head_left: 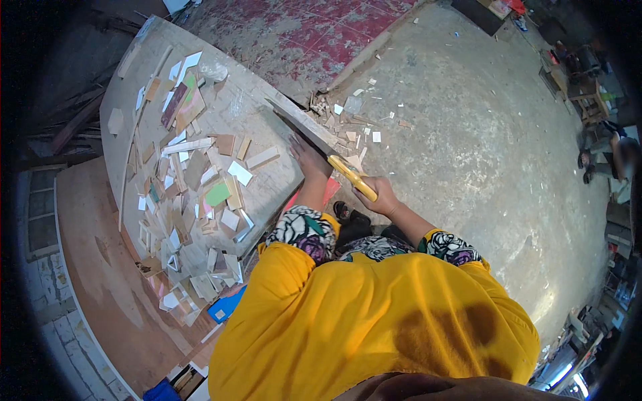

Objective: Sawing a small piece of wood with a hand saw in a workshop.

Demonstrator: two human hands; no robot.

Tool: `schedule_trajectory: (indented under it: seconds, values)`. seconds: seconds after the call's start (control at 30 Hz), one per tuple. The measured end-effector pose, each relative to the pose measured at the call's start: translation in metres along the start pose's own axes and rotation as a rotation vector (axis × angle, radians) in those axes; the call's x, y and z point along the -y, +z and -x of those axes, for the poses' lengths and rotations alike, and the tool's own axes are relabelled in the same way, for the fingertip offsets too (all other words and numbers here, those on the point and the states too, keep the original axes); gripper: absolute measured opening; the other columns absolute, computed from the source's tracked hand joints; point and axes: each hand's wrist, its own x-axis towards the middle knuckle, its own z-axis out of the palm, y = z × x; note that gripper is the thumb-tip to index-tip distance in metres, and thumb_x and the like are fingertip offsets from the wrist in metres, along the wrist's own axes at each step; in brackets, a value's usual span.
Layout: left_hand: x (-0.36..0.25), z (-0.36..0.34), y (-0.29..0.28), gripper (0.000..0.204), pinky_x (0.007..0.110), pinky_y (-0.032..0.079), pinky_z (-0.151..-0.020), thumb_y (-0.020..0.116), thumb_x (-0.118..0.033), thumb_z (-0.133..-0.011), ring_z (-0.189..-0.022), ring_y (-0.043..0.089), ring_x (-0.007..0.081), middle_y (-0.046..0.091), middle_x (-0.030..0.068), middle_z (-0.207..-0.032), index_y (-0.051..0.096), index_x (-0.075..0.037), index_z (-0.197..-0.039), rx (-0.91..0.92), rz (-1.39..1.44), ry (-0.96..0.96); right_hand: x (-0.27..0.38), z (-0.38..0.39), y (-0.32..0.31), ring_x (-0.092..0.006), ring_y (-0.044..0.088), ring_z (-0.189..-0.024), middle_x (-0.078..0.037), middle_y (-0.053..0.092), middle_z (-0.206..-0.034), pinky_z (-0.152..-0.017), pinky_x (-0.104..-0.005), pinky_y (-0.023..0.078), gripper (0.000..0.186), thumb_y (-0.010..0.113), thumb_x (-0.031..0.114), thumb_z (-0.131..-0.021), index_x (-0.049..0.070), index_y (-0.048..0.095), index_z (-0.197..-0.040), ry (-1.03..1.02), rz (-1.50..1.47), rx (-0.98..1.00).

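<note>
My right hand (377,196) is closed round the yellow handle of a handsaw (349,175). The saw's dark blade slants up and left along the right edge of the work table (264,123). My left hand (310,162) lies on the table edge just left of the blade, its fingers stretched out toward the blade's far end. Whatever is under the left palm is hidden. To the left of that hand are a pale wood block (263,158) and a white square piece (239,173).
Many wood and board offcuts (194,167) cover the table's left part. A green piece (217,194) lies among them. Scraps (351,136) litter the concrete floor (468,134) right of the table. A person (625,159) shows partly at the far right.
</note>
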Motion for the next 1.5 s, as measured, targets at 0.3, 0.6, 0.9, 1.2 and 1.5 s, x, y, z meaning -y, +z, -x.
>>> schedule_trajectory:
  seconds: [0.3,0.6,0.9,1.2,1.5]
  values:
    - [-0.014,-0.006,0.0,0.084,0.045,0.008,-0.11,0.062,-0.032,-0.07,-0.135,0.014,0.0336,0.017,0.0204,-0.144,0.026,0.006,-0.135,0.068,-0.474,0.047,0.011,0.051,-0.024,-0.035,0.056,-0.06,-0.017,0.055,-0.069,-0.056,-0.036,0.045,0.014,0.064,0.017,-0.077,0.004,0.057,-0.079,0.205,-0.059,0.032]
    - [0.001,-0.009,0.014,0.087,0.046,0.007,-0.11,0.062,-0.034,-0.069,-0.135,0.013,0.0342,0.018,0.0206,-0.144,0.024,0.008,-0.135,-0.018,-0.397,0.129,0.002,0.001,0.004,-0.0365,0.056,-0.062,-0.017,0.057,-0.071,-0.055,-0.0382,0.045,0.014,0.064,0.016,-0.076,0.003,0.058,-0.079,0.104,-0.019,-0.033]
    - [-0.017,-0.007,-0.002,0.086,0.047,0.008,-0.11,0.061,-0.035,-0.07,-0.135,0.014,0.0343,0.018,0.0212,-0.144,0.025,0.007,-0.135,0.071,-0.465,0.103,0.001,0.02,-0.006,-0.0321,0.06,-0.064,-0.016,0.058,-0.071,-0.058,-0.0353,0.047,0.017,0.064,0.019,-0.077,0.004,0.06,-0.086,0.241,-0.066,-0.037]
    - [-0.02,-0.006,-0.007,0.078,0.047,0.008,-0.11,0.058,-0.034,-0.074,-0.135,0.014,0.0342,0.019,0.0206,-0.144,0.029,0.006,-0.134,0.137,-0.503,0.129,0.01,0.054,-0.023,-0.0313,0.059,-0.06,-0.017,0.056,-0.068,-0.054,-0.0373,0.044,0.014,0.063,0.017,-0.077,0.004,0.057,-0.078,0.169,-0.089,-0.012]
    - [-0.014,-0.009,-0.001,0.076,0.048,0.01,-0.109,0.058,-0.026,-0.072,-0.133,0.017,0.0359,0.024,0.0232,-0.141,0.028,0.008,-0.133,0.027,-0.352,0.169,0.009,0.053,-0.013,-0.035,0.055,-0.059,-0.017,0.056,-0.067,-0.055,-0.0378,0.044,0.01,0.062,0.013,-0.077,0.004,0.057,-0.077,0.174,-0.063,-0.034]
